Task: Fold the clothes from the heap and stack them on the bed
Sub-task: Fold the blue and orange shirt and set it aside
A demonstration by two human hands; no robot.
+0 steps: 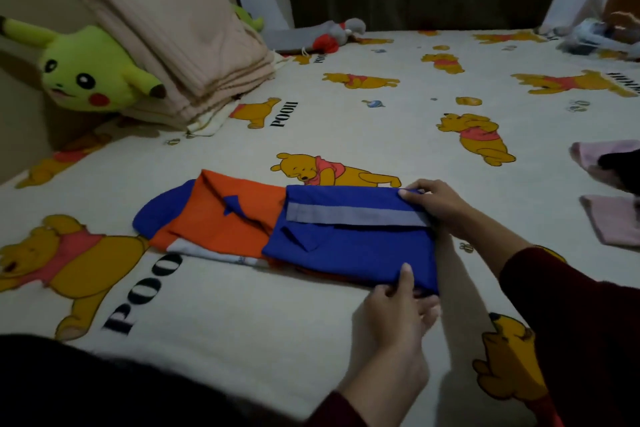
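A blue and orange garment [311, 236] with a grey stripe lies partly folded on the bed [398, 121], its blue part laid over the orange part. My right hand [436, 204] pinches the far right corner of the blue fold. At the near right corner my left hand [398, 302] grips the same fold, thumb on top. Both sleeves are dark red.
A folded beige blanket [180, 45] and a green plush toy [86, 76] sit at the back left. Pink cloth pieces [609, 218] lie at the right edge, more clothes [595, 35] at the far right corner. A grey and red toy [332, 35] lies by the dark curtain.
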